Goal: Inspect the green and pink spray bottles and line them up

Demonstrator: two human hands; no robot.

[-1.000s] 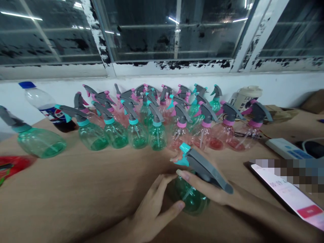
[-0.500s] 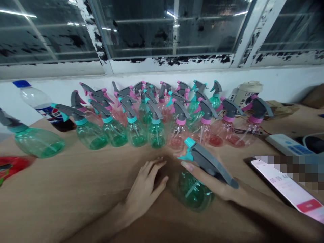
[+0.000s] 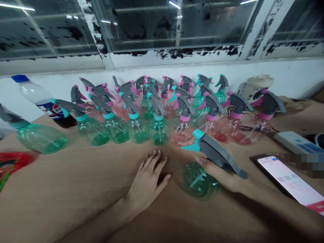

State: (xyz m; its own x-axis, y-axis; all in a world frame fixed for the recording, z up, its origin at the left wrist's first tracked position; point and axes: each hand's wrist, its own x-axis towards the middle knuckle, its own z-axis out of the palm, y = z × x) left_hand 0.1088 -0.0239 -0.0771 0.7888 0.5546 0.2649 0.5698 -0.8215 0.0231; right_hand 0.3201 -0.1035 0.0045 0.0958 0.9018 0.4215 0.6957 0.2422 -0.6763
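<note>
My right hand [image 3: 215,170] is wrapped round the neck of a green spray bottle [image 3: 198,182] with a grey and turquoise trigger head. That bottle is upright at the table's near middle, and a straw shows inside it. To its left my left hand [image 3: 149,180] lies palm down with the fingers spread, holding nothing. Beyond both hands stands a front row of spray bottles: green ones such as this spray bottle [image 3: 159,131] on the left, pink ones such as this spray bottle [image 3: 182,130] on the right. More spray bottles with pink or turquoise triggers crowd behind.
A cola bottle [image 3: 48,103] and another green spray bottle [image 3: 42,137] stand at the left, near a red packet [image 3: 15,163]. On the right lie a phone [image 3: 286,179] showing a timer and a white box [image 3: 296,141]. A cream container [image 3: 259,86] stands by the wall.
The whole view has shifted slightly. My right hand still grips the green spray bottle, and my left hand stays flat with its fingers a little more spread.
</note>
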